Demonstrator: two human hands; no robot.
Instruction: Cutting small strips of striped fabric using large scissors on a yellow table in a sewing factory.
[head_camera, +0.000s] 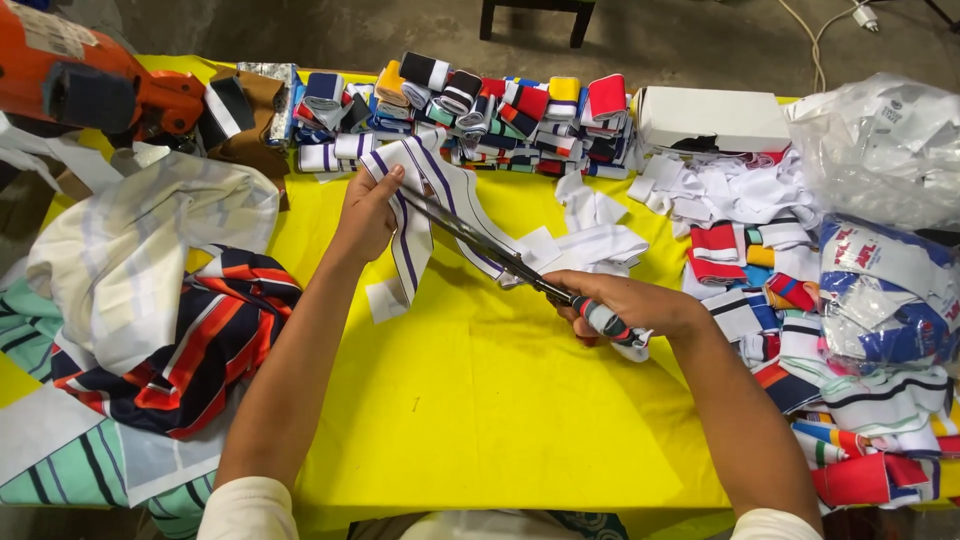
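Presently: striped cloth pile (170, 330) lay far left | left hand (366, 215) pinched white purple-striped band (420, 215) above yellow table (480, 390) | scissors (490, 250), blades meeting band, gripped by right hand (625, 305) | folded collar stacks (850, 330) lay right.

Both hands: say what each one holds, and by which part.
The left hand pinches the white purple-striped fabric strip near its upper end. The right hand grips the scissors by their wrapped handles.
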